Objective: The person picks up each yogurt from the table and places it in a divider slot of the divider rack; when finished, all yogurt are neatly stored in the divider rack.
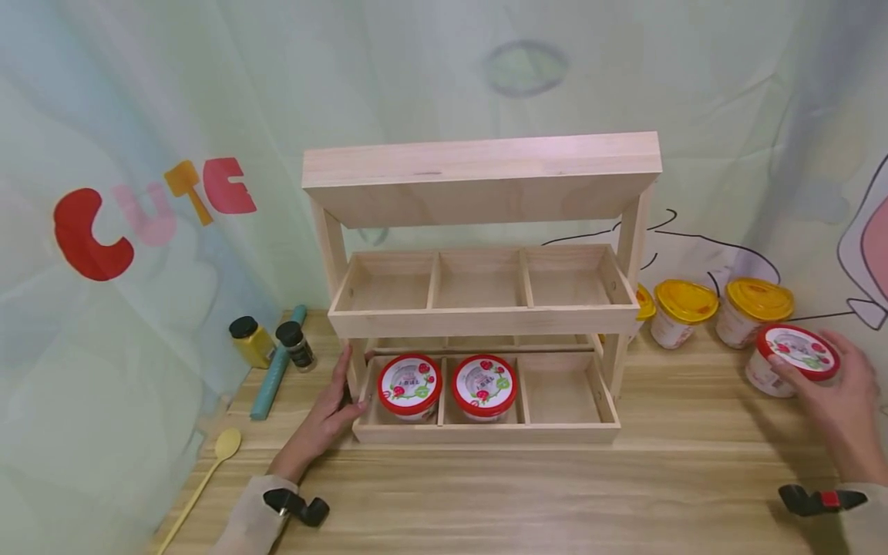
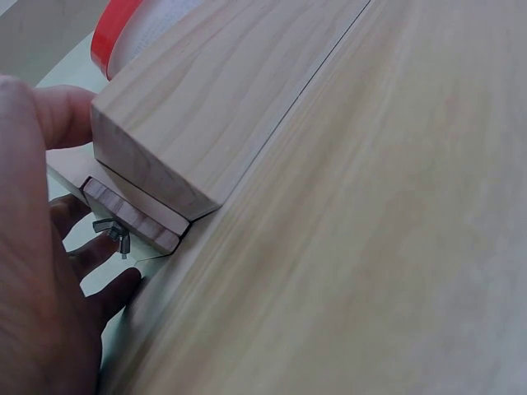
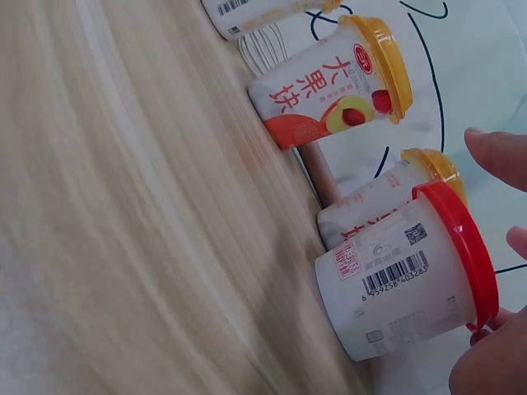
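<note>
My left hand (image 1: 324, 416) grips the left side of the wooden rack (image 1: 486, 324) by its lower tray. In the left wrist view, the thumb (image 2: 64, 115) lies on the tray corner, and fingers wrap behind the side beside a wing nut (image 2: 115, 233). At the far right, my right hand (image 1: 842, 397) is around a red-lidded cup (image 1: 798, 358), its thumb (image 3: 498, 156) apart from the lid in the right wrist view. The cup appears to stand on the table. Two red-lidded cups (image 1: 410, 385) (image 1: 484, 385) sit in the lower tray's left and middle compartments.
Several yellow-lidded cups (image 1: 684, 312) stand behind the rack's right side. On the left are a yellow jar (image 1: 257, 348), a dark-capped jar (image 1: 298, 351), a teal bar (image 1: 272, 381) and a yellow spoon (image 1: 218, 462). A printed curtain (image 1: 430, 69) hangs behind.
</note>
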The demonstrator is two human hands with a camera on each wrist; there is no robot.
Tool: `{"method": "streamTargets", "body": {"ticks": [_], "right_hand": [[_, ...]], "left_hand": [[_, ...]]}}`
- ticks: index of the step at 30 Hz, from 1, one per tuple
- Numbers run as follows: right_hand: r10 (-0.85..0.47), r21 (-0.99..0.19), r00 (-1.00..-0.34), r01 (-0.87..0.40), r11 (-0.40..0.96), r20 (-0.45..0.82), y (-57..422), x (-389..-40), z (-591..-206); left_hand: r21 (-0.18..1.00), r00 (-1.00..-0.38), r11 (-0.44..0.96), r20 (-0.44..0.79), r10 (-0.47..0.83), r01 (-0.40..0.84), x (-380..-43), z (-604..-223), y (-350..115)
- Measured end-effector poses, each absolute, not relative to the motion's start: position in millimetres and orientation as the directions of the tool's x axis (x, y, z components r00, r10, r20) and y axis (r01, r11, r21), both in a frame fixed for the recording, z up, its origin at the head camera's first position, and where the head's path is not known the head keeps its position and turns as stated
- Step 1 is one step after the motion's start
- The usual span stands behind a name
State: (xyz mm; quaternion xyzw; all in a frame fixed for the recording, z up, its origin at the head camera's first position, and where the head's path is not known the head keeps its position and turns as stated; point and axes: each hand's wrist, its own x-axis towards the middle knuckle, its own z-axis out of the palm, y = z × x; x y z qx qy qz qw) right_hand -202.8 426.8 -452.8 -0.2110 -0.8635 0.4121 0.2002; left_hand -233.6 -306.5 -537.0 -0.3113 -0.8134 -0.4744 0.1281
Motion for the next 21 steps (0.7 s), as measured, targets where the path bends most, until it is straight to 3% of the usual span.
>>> {"method": "streamTargets", "body": {"ticks": [6, 9, 15, 21], "right_hand": [[0.511, -0.817, -0.839, 0.157, 0.554, 0.185, 430, -210, -461], [0.5, -0.822, -0.844, 0.14, 0.552, 0.192, 432, -212, -464], [0.511, -0.832, -0.845, 0.162, 0.53, 0.16, 435, -216, -466], [0.512, -0.86, -0.853, 0.184, 0.475, 0.1, 440, -215, -474]], "left_hand": [[0.721, -0.815, 0.396, 0.428, 0.391, 0.569, -246, -558, -319], [0.716, -0.804, 0.385, 0.438, 0.401, 0.582, -246, -559, -320], [0.701, -0.768, 0.336, 0.494, 0.408, 0.63, -230, -530, -303], [0.705, -0.79, 0.372, 0.467, 0.396, 0.603, -224, -522, -297]]}}
